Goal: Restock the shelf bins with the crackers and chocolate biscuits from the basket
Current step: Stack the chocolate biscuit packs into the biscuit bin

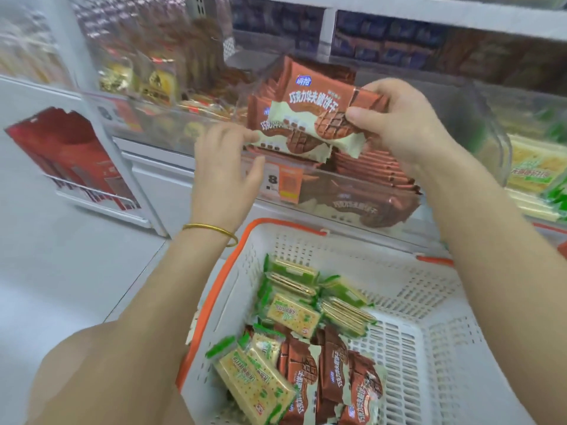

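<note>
A small stack of brown chocolate biscuit packs (319,118) is held above the clear shelf bin (343,191), which already contains more of the same packs lying flat; the right hand (395,124) pinches the right end of the stack between thumb and fingers, and the left hand (227,161) touches its left edge with loosely spread fingers. Nearer, under both arms, the white basket (429,348) with orange rim holds green cracker packs (294,311) and more chocolate packs. On the left wrist sits a gold bangle (211,230).
</note>
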Demonstrator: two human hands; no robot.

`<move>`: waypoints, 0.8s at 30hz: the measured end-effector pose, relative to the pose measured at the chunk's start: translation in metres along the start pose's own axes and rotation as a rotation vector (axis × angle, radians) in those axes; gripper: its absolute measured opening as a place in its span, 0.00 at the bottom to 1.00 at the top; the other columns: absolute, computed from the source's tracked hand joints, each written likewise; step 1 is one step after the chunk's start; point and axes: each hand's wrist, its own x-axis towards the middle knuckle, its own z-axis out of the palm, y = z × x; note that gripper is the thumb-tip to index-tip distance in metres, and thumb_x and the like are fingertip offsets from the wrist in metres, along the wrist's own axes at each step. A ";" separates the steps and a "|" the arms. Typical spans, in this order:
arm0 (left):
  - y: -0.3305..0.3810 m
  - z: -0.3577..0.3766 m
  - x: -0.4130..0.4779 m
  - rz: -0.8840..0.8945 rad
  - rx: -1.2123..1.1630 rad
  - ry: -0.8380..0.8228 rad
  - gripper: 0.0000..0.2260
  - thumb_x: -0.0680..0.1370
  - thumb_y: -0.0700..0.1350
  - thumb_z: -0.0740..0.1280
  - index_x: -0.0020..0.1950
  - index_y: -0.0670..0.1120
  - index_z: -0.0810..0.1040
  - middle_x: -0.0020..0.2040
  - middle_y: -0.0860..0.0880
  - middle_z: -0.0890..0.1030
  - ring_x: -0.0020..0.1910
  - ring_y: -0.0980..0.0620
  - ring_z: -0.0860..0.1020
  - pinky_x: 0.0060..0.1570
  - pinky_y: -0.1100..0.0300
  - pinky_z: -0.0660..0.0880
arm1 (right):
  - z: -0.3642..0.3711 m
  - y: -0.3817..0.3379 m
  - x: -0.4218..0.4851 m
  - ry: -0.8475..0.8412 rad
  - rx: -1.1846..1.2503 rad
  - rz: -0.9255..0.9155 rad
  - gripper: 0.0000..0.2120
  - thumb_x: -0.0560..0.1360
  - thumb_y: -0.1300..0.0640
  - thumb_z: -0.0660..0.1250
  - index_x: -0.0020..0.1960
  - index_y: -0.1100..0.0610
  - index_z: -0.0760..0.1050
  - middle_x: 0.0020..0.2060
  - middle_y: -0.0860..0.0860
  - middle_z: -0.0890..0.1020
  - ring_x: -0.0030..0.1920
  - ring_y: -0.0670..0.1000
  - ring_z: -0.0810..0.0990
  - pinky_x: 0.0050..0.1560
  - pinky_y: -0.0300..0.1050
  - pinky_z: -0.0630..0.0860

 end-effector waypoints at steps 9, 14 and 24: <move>0.008 0.020 -0.020 0.078 0.105 -0.154 0.18 0.71 0.36 0.69 0.60 0.40 0.75 0.60 0.40 0.74 0.63 0.39 0.68 0.64 0.51 0.64 | 0.058 0.018 0.010 0.154 -0.685 -0.203 0.15 0.73 0.52 0.70 0.57 0.53 0.71 0.50 0.49 0.70 0.47 0.51 0.73 0.44 0.43 0.65; 0.008 0.021 -0.021 0.059 0.094 -0.168 0.18 0.71 0.35 0.69 0.60 0.40 0.74 0.60 0.40 0.73 0.64 0.40 0.67 0.63 0.52 0.64 | 0.061 0.017 0.007 0.202 -0.804 -0.195 0.24 0.72 0.48 0.71 0.61 0.55 0.64 0.56 0.53 0.72 0.52 0.55 0.76 0.41 0.46 0.66; 0.053 0.024 -0.064 0.344 -0.034 -0.176 0.13 0.72 0.33 0.63 0.56 0.39 0.78 0.58 0.42 0.77 0.56 0.40 0.74 0.57 0.51 0.70 | -0.001 0.035 -0.100 0.270 -0.344 -0.217 0.05 0.74 0.59 0.65 0.47 0.52 0.70 0.36 0.47 0.75 0.36 0.47 0.74 0.39 0.45 0.73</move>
